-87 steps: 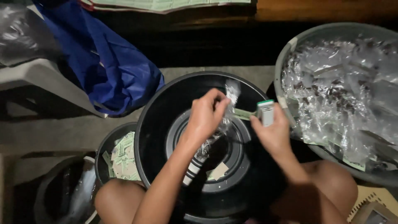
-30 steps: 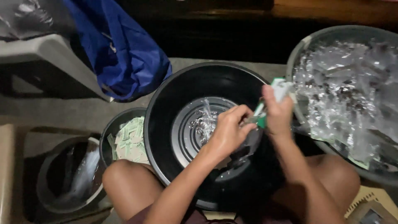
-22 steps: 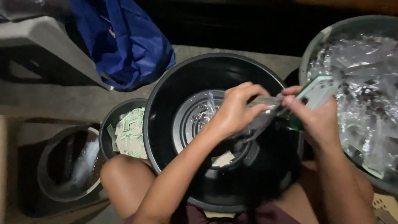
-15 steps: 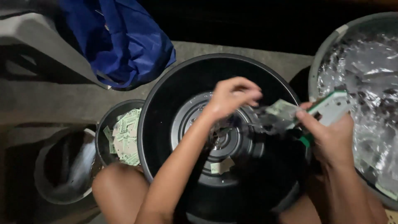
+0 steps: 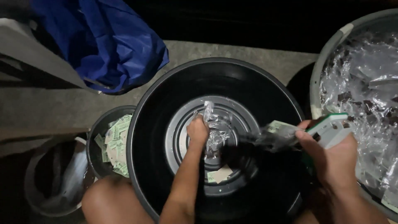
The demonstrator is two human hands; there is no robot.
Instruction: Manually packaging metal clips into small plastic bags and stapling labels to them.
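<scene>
At frame centre, inside the black basin [image 5: 166, 99], my left hand [image 5: 197, 132] pinches a light, crinkly plastic wrapper [image 5: 214, 129] by its top, while my right hand [image 5: 331, 155] grips a green-and-white tool [image 5: 331, 129].

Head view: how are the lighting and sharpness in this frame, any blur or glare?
Head view: dim overall, top edge nearly black; the right hand and the packet it grips are smeared by motion blur; the left hand on the clear wrapper is sharper; glare glints off the plastic bags in the grey tub; the black basin reads clearly.
</scene>
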